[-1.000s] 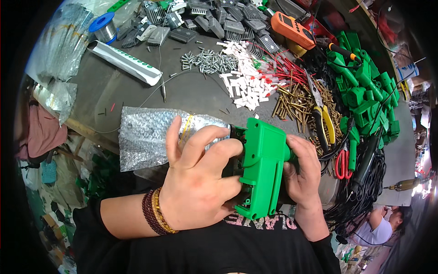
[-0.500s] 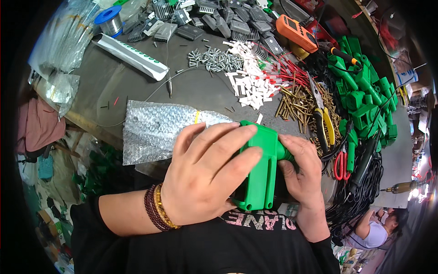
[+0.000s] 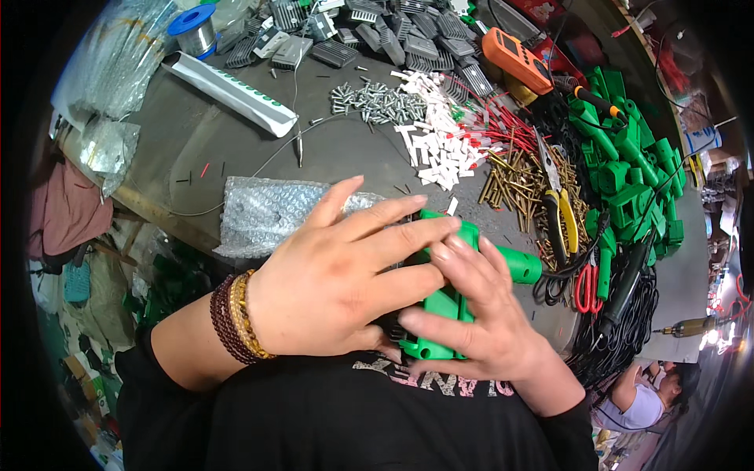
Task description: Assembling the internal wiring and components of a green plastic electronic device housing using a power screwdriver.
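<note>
Just in front of my body is a green plastic housing with a round tube sticking out to the right. Fingers of my left hand lie across its left side and top, with the thumb curled under the near end. My right hand presses its fingers on the top face, the fingertips meeting those of the left. Most of the housing is hidden under the two hands. Beyond the left hand lies a bubble wrap bag, partly covered by it.
Screws, white connectors, brass pins and grey finned blocks lie in heaps. Yellow-handled pliers, red-handled scissors, an orange meter and green housings are at right. A solder spool stands far left.
My right hand has moved left from the tube onto the housing's top, leaving the tube exposed. The left hand has shifted slightly left, its fingers spread more over the housing.
</note>
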`<state>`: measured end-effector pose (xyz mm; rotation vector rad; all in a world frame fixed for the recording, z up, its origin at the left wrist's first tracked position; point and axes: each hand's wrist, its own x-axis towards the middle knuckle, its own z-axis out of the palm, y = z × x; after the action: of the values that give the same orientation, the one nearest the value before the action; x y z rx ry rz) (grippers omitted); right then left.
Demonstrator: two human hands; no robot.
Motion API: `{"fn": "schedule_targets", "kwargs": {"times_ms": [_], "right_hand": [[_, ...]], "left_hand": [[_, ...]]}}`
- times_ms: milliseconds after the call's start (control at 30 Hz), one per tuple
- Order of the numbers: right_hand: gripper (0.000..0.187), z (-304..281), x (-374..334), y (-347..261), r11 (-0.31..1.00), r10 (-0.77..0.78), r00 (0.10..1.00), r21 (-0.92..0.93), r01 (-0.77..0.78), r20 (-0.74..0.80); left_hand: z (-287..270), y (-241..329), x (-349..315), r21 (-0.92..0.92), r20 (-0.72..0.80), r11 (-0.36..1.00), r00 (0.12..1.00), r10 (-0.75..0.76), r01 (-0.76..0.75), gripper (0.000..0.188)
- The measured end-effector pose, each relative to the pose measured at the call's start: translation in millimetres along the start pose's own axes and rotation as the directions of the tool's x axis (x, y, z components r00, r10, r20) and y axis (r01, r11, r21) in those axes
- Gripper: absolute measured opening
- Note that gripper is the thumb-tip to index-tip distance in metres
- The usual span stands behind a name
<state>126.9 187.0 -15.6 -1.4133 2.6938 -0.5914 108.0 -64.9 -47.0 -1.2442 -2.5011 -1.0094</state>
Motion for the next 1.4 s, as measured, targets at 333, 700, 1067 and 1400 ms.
{"fn": "schedule_targets", "kwargs": {"times_ms": [333, 700, 1067, 1400], "right_hand": [[0.044, 45.2, -9.4, 8.2, 0.966, -0.237, 0.921, 0.024, 0.257, -0.309], [0.042, 39.8, -5.3, 0.8, 0.952, -0.289, 0.922, -0.183, 0.247, -0.259], [0.057, -58.3, -0.6, -7.9, 0.985, -0.005, 1.000, 0.175, 0.007, -0.016], [0.045, -33.5, 49.4, -37.8, 0.413, 0.028, 0.999, 0.910, -0.036, 0.026]], "left_hand": [[6.6, -7.1, -3.2, 0.009, -0.064, 0.998, 0.996, 0.061, -0.060, 0.054], [0.4, -0.8, -1.9, 0.090, 0.002, 0.992, 0.996, 0.086, -0.086, 0.058], [3.5, -45.0, 58.4, -0.335, 0.136, 0.939, 0.982, 0.134, -0.081, 0.038], [7.9, -25.1, 47.3, -0.091, 0.078, 0.973, 0.976, -0.205, 0.211, 0.039]]}}
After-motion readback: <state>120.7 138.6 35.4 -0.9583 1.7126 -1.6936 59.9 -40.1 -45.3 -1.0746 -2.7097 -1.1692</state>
